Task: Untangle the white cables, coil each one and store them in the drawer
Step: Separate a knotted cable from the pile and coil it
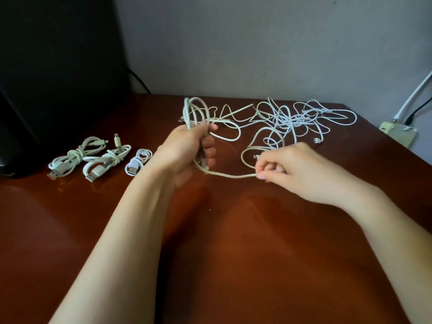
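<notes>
My left hand point(187, 148) grips a bunch of upright loops of a white cable point(194, 111) above the brown table point(233, 230). The same cable runs from under that hand across to my right hand point(287, 167), which pinches it between thumb and fingers. Behind my right hand a tangle of white cables point(297, 120) lies spread over the far right of the table. Three coiled white cables lie in a row at the left: one point(74, 157), a second point(107, 160) and a small third point(138, 162). No drawer is in view.
A large black object point(53, 78) stands at the back left against the grey wall. A pale power strip point(397, 134) with plugged cords sits off the table's right edge. The table's right edge slants towards me.
</notes>
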### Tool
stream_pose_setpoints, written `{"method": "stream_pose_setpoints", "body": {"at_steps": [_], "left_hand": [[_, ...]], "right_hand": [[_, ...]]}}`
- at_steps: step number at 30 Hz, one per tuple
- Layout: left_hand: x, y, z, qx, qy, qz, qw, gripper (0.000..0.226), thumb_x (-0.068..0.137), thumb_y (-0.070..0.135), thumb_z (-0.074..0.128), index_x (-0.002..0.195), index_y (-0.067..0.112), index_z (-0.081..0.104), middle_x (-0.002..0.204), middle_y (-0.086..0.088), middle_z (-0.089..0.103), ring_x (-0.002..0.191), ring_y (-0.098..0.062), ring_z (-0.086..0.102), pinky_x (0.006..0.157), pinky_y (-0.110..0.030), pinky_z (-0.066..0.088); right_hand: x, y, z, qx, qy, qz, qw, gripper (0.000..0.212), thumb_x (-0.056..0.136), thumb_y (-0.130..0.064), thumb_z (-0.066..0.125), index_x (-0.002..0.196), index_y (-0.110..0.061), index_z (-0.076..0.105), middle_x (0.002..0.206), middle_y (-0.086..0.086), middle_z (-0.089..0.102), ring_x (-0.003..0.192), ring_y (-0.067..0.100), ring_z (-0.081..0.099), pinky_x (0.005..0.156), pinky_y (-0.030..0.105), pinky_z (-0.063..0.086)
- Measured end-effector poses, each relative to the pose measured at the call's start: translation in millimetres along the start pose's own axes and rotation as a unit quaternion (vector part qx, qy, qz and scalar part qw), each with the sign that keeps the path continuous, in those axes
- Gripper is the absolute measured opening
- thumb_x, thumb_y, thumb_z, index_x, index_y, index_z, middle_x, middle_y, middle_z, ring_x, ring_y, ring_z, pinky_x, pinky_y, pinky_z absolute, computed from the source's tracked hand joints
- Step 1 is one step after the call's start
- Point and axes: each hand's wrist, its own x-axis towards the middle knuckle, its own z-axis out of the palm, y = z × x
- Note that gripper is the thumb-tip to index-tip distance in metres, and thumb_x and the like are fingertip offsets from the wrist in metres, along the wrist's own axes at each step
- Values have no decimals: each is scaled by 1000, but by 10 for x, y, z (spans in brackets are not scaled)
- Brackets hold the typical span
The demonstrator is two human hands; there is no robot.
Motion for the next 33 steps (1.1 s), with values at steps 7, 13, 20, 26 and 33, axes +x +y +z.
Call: {"method": "stream_pose_setpoints", "body": {"at_steps": [7,13,20,26,33], "left_hand": [[-79,-76,116,143,-84,-41,985,28,104,19,35,82,12,51,49,6,36,46,-8,39,48,-24,53],[-113,-108,188,158,-115,-60,979,27,103,16,37,80,12,51,70,-3,53,66,-15,60,65,-39,57],[-175,-83,196,131,-205,-75,967,29,103,15,33,82,9,52,89,-11,72,58,-20,66,50,-28,55],[-121,-117,207,56,-167,-17,984,24,103,11,31,82,10,42,68,-5,50,45,-12,38,43,-21,35],[-91,-70,195,-33,-117,17,992,23,103,29,34,110,11,46,63,2,42,46,-9,32,43,-19,31]], "right_hand": [[11,-2,-55,70,116,-20,991,9,80,-13,73,76,-21,73,52,-20,58,54,0,51,58,5,36],[8,-46,-36,117,206,-28,971,7,80,-10,73,79,-16,73,61,6,66,48,1,50,58,5,34],[44,-96,40,217,260,11,941,13,82,-6,71,80,-20,70,68,-3,66,47,7,48,53,9,38],[38,-171,57,272,259,28,926,17,87,-6,65,87,-23,66,69,-1,63,44,1,51,48,9,38],[28,-221,47,287,229,56,928,26,93,-15,57,70,-13,69,53,0,63,40,8,51,51,13,39]]}}
